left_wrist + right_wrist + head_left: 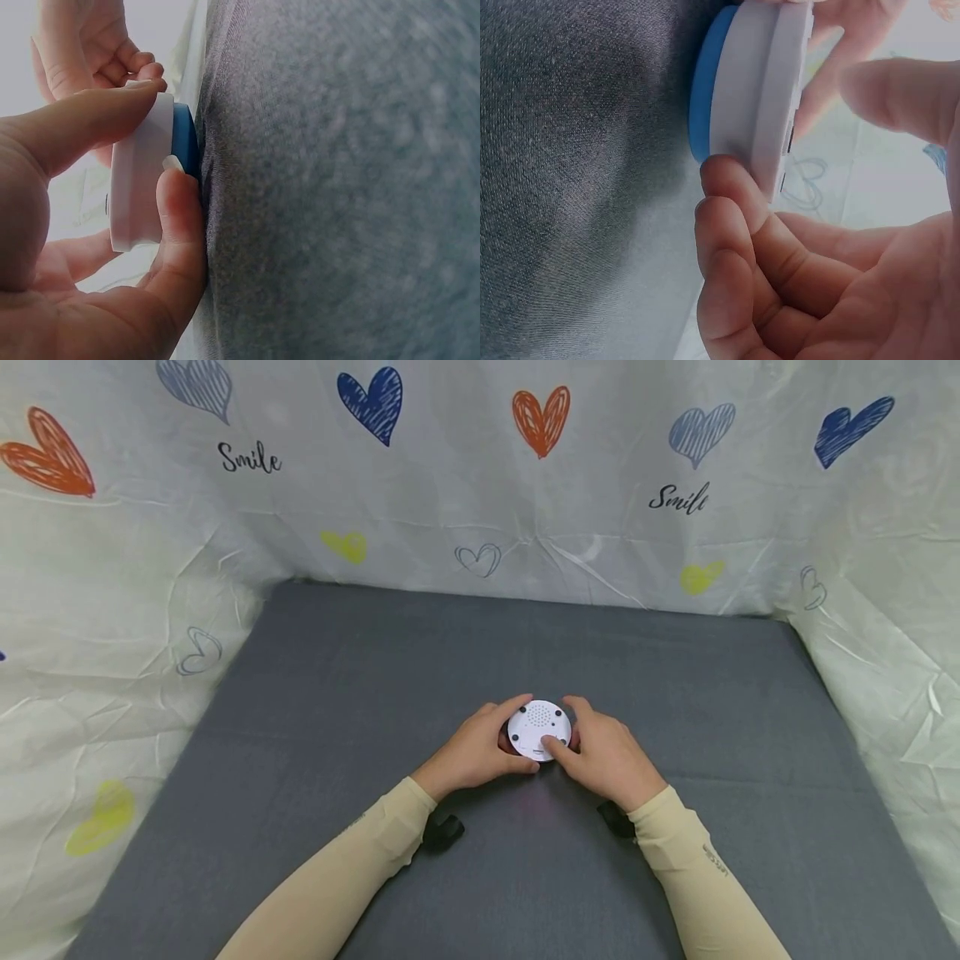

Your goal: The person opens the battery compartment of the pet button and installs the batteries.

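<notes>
A round white device with a blue part beneath it is upside down just above or on the grey cloth; I cannot tell which. Its upturned underside shows a cluster of small holes and dark round feet. My left hand grips it by the rim, thumb on one side and fingers on the other. On the opposite side, my right hand has loosely bent fingers touching the edge. The right thumb is over the underside, apart from it in the right wrist view.
Grey cloth covers the table. White sheeting printed with hearts and "Smile" hangs behind and along both sides. Black straps show at both wrists, below beige sleeves.
</notes>
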The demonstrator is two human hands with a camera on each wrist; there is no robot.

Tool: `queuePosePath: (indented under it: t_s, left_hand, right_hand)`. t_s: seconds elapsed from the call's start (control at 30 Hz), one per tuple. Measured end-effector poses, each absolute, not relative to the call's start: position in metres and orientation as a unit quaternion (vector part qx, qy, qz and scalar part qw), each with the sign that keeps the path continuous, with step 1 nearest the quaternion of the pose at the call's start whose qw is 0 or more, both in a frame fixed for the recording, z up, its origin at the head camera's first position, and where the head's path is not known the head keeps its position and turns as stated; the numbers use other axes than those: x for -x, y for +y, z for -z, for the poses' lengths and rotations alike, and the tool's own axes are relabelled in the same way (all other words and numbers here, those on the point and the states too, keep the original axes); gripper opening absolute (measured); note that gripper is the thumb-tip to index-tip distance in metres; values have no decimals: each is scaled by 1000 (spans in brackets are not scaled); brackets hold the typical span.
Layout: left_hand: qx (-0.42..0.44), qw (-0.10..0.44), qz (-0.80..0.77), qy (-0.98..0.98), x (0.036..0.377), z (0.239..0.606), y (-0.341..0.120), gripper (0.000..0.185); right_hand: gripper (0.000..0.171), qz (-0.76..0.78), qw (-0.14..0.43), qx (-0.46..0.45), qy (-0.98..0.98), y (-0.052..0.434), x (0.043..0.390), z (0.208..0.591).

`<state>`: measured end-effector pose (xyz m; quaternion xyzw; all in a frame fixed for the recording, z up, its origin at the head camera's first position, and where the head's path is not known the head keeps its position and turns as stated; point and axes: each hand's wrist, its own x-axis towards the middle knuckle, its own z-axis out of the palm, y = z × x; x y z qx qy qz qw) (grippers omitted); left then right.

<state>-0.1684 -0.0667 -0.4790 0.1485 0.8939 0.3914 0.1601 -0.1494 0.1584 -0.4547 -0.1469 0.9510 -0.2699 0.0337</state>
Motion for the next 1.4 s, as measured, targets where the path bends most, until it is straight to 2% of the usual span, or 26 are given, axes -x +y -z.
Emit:
queuePosePath:
  t_s: [0.3,0.47,0.67,0.77,1.0,1.4]
  left_hand:
    - [-142,190,-418,877,172,476,-72,111]
    - [-148,193,-395,886,173,461,-92,100]
    - [-162,168,-360,903,169,444,-102,84]
    - [-166,157,-347,909,167,439,-98,80]
    - [-168,177,-349,905,164,442,-85,72]
    - [-159,149,-365,905,163,448,-75,60]
  right_hand:
    - [41,277,17,157,948,159,151,458]
    - [37,284,29,156,946,155,153,460]
    - [27,285,34,144,947,155,152,464]
    - [29,286,29,146,946,155,152,464]
    - [42,290,33,141,946,155,150,461]
    - [46,290,23,150,945,158,150,462]
